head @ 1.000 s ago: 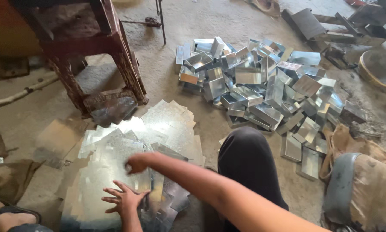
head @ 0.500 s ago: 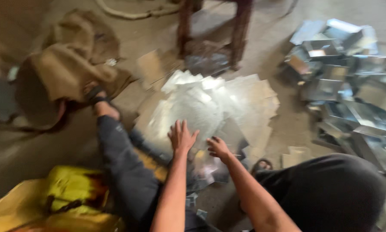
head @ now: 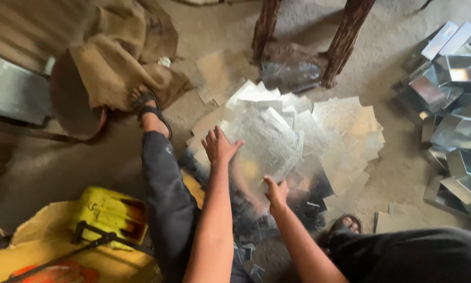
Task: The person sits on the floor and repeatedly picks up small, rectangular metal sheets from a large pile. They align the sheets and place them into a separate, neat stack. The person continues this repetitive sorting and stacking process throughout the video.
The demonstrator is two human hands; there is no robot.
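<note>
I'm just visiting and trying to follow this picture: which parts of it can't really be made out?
All in the head view:
- The sheet under the right hand: motion blur smears its edges.
- The lower sheets of the metal sheet pile: covered by the top ones.
- The wooden stand: cut off by the top edge, only legs show.
- The folded metal boxes: cut off at the right edge.
- The left hand: its palm side is hidden, facing down on the sheets.

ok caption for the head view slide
Left hand and right hand rest on a spread pile of shiny flat galvanised metal sheets.
</note>
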